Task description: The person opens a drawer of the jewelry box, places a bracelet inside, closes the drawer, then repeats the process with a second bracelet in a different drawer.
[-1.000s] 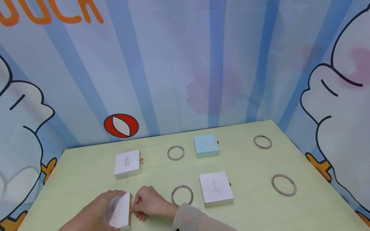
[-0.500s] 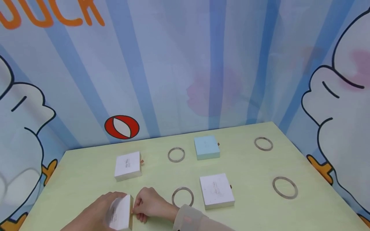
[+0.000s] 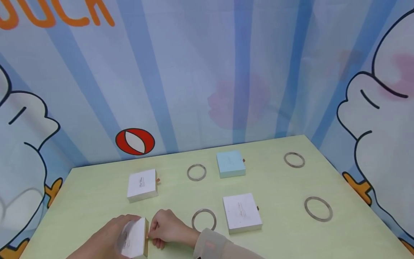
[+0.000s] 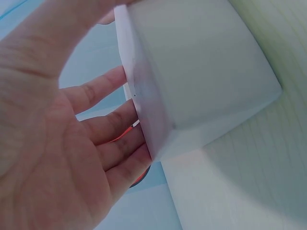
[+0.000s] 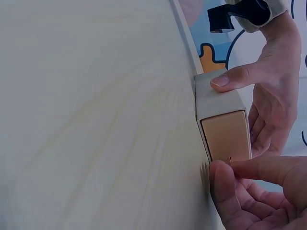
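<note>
At the front left of the table, my left hand (image 3: 105,237) holds a white gift box (image 3: 135,237) with a drawer, thumb on one side and fingers on the other. The left wrist view shows its fingers (image 4: 112,127) against the box's white face. My right hand (image 3: 169,226) is at the drawer end of the box. In the right wrist view, its thumb and forefinger pinch a small pull tab at the lower edge of the tan drawer front (image 5: 225,134). The fingertips hide most of the tab. The drawer front sits about level with the sleeve's edge.
Two more white boxes (image 3: 142,184) (image 3: 242,212) and a light blue box (image 3: 231,163) lie on the pale green table (image 3: 275,187), each with a small side tab. Several bangles (image 3: 196,180) (image 3: 215,216) (image 3: 304,161) (image 3: 330,212) lie among and right of them. A printed curtain (image 3: 194,72) stands behind.
</note>
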`<state>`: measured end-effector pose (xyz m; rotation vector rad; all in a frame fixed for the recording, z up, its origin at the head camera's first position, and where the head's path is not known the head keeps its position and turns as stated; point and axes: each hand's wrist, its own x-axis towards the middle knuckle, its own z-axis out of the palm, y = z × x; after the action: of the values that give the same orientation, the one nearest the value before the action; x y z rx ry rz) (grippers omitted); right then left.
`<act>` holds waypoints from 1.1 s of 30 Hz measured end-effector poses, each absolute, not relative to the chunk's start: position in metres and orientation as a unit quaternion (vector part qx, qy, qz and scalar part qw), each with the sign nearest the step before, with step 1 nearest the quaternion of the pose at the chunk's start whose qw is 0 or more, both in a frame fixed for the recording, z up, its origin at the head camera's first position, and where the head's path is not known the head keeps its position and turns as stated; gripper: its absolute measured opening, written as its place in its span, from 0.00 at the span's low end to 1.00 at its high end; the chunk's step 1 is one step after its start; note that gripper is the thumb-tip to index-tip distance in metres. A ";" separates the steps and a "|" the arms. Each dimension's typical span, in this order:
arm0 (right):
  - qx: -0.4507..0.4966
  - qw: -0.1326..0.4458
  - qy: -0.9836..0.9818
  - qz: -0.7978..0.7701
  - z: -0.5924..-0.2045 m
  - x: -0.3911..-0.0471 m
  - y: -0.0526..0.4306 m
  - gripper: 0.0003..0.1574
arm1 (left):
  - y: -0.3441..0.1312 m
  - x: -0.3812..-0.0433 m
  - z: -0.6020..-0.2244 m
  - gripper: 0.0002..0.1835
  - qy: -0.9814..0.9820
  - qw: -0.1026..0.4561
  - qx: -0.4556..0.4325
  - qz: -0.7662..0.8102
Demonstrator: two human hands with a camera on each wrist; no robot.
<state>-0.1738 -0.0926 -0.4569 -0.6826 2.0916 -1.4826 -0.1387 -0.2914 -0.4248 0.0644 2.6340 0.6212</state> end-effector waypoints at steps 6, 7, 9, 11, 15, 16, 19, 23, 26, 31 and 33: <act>-0.248 0.239 0.771 -0.536 -0.455 -0.174 -0.094 0.16 | -0.292 -0.138 -0.424 0.62 0.952 0.211 0.026 0.221; -0.246 0.238 0.772 -0.536 -0.454 -0.174 -0.094 0.16 | -0.292 -0.138 -0.423 0.61 0.952 0.209 0.025 0.222; -0.246 0.237 0.772 -0.536 -0.453 -0.174 -0.095 0.15 | -0.292 -0.138 -0.423 0.61 0.953 0.206 0.022 0.221; -0.246 0.235 0.773 -0.536 -0.453 -0.174 -0.095 0.15 | -0.292 -0.139 -0.422 0.60 0.953 0.205 0.020 0.223; -0.247 0.234 0.774 -0.533 -0.454 -0.174 -0.094 0.15 | -0.291 -0.139 -0.422 0.60 0.951 0.209 0.020 0.228; -0.247 0.235 0.775 -0.533 -0.454 -0.174 -0.094 0.16 | -0.291 -0.139 -0.422 0.60 0.950 0.211 0.020 0.229; -0.246 0.237 0.774 -0.533 -0.455 -0.173 -0.094 0.16 | -0.292 -0.139 -0.423 0.61 0.950 0.212 0.026 0.228; -0.247 0.236 0.774 -0.534 -0.455 -0.173 -0.094 0.16 | -0.293 -0.140 -0.424 0.59 0.951 0.208 0.035 0.225; -0.245 0.236 0.775 -0.532 -0.454 -0.174 -0.094 0.16 | -0.295 -0.141 -0.423 0.58 0.952 0.202 0.044 0.227; -0.241 0.238 0.777 -0.531 -0.454 -0.174 -0.094 0.15 | -0.296 -0.140 -0.424 0.57 0.952 0.191 0.063 0.232; -0.240 0.239 0.776 -0.531 -0.454 -0.174 -0.094 0.15 | -0.296 -0.140 -0.424 0.57 0.952 0.191 0.060 0.232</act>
<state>-0.1737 -0.0939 -0.4542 -0.6579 2.1263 -1.4555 -0.1395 -0.2958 -0.4235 0.1692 2.6737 0.6519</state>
